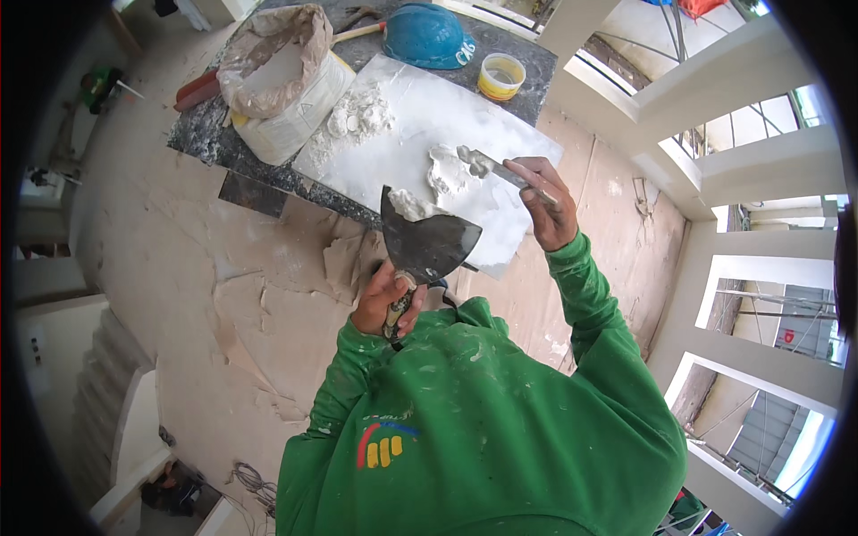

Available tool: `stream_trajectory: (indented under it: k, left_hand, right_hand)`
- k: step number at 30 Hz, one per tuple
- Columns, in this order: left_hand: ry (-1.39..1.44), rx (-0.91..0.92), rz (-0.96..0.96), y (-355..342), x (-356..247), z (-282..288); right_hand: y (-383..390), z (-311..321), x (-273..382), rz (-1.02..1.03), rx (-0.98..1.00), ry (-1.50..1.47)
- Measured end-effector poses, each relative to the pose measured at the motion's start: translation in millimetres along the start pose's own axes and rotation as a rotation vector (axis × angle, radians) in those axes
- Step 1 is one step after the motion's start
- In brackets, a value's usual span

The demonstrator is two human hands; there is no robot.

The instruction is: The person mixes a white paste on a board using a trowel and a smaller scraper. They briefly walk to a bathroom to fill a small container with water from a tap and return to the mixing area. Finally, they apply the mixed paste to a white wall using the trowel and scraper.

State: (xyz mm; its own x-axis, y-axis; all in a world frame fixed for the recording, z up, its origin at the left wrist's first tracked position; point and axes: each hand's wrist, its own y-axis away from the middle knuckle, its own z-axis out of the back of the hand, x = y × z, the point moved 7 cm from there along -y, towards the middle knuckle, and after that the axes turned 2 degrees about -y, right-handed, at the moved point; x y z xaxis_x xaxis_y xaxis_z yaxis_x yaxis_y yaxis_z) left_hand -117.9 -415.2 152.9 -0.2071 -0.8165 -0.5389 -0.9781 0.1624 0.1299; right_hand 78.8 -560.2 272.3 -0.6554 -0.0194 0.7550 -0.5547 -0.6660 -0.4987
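Observation:
My left hand (386, 302) is wrapped round the handle of a broad putty knife (433, 244). Its dark, wide blade carries a lump of white plaster along the far edge. In my right hand (549, 204) is a narrow putty knife (511, 174), with wet plaster on its tip. Both blades are over a white-smeared board (420, 98), near a mound of wet plaster (449, 171). A heap of dry white powder (359, 114) lies further left on the board.
An opened bag of white powder (288, 116) stands at the dark table's (201, 134) left end. At the back are a blue hard hat (427, 37), a wooden-handled tool (359, 33) and a yellow-white tub (500, 78). Torn floor covering (241, 330) lies below; window openings line the right.

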Motion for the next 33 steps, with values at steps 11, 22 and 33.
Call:
stream_trajectory:
  k: [11, 22, 33]
  left_hand:
    - [-0.346, 0.268, 0.054, -31.9, -74.0, -32.1]
    - [-0.530, -0.258, -0.104, 47.4, -86.5, 39.2]
    - [-0.370, -0.561, -0.286, 107.9, -29.4, 42.8]
  right_hand:
    - [50.7, 13.3, -44.8, -0.068, 0.227, 0.558]
    - [70.9, -83.3, -233.3, -0.029, 0.507, 1.041]
    - [152.2, -79.5, -182.0, -0.335, 0.874, 0.828]
